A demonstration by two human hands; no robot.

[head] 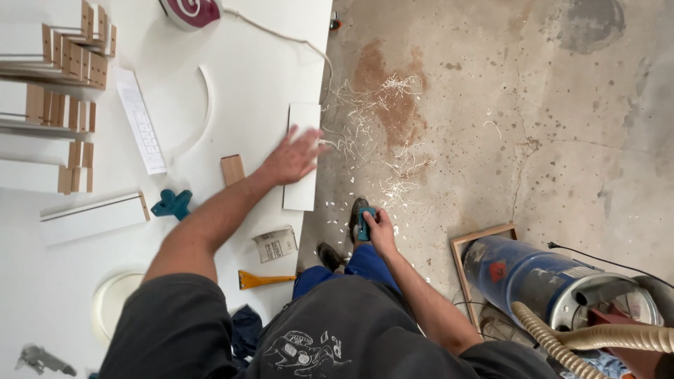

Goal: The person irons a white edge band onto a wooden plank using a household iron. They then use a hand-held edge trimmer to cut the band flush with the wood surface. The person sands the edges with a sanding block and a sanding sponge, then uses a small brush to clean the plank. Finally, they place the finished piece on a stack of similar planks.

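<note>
— Left hand [293, 156]: fingers spread flat, palm down on a narrow white board [302, 156] at the right edge of the white surface [260, 84]. Pressing rather than gripping, and slightly blurred.

— Right hand [379, 228]?

— Clenched round a small teal sanding block [364, 223], held low over the concrete floor [491, 105], just right of the surface edge and near the person's shoes.

— Board position?

— Lengthways along the edge, far end toward the pale shavings [382, 140] scattered on the floor. Small wooden block [232, 169] lies just left of it.

— Other items?

— Teal clamp piece [173, 203], folded sandpaper [275, 244], orange-handled scraper [263, 280], all on the near part of the surface. Stacked white panels with wooden edges [70, 56], far left. Blue vacuum drum [547, 277] with ribbed hose [562, 344], near right on the floor.

— Step in hand?

— By my reading, steadying or wiping the board between sanding passes; block not yet on it.

— Next move calls for?

— Likely bringing the block up to the board's edge while the flat hand keeps it from sliding off the surface.
</note>
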